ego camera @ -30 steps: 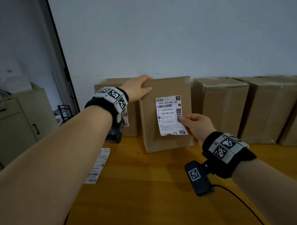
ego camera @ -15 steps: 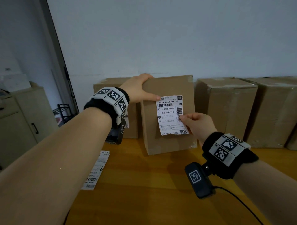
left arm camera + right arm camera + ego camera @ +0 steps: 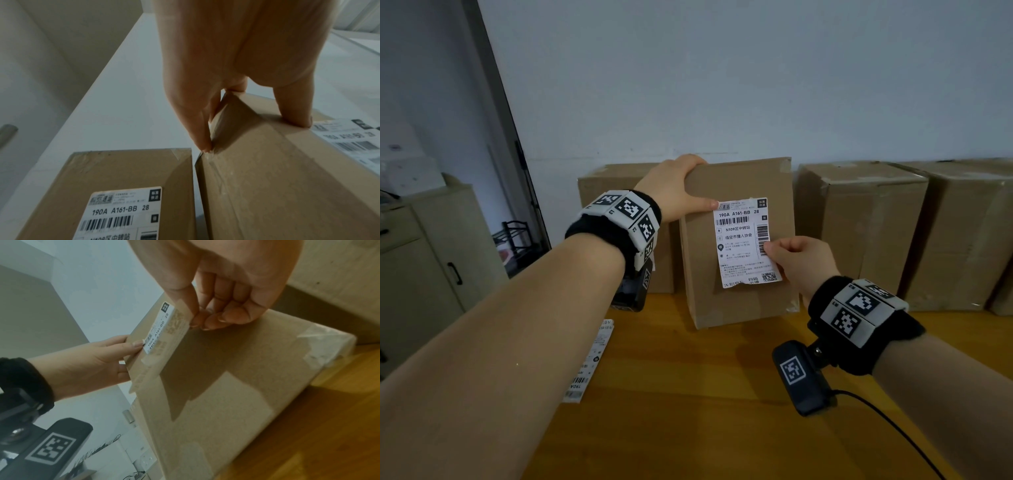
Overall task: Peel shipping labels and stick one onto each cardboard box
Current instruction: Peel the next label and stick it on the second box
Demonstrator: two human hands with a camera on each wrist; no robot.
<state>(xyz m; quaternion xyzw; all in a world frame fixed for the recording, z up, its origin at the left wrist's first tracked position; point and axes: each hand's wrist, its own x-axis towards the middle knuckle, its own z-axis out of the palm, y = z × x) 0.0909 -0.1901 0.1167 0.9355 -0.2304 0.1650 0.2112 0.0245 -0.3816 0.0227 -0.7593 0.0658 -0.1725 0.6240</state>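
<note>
Wooden tabletop (image 3: 688, 428) against a pale wall carries a row of cardboard boxes, and the front box (image 3: 736, 301) stands upright, tilted slightly. Its brown face bears a white shipping label (image 3: 743, 240) printed "190A A161-BB 28", with barcodes and a ragged bottom edge. The left hand (image 3: 674, 188) grips the box's top-left corner, thumb tip touching the label's upper corner. The right hand (image 3: 801, 260) pinches the label's right edge between thumb and curled fingers. A label strip (image 3: 592, 363) lies on the table.
</note>
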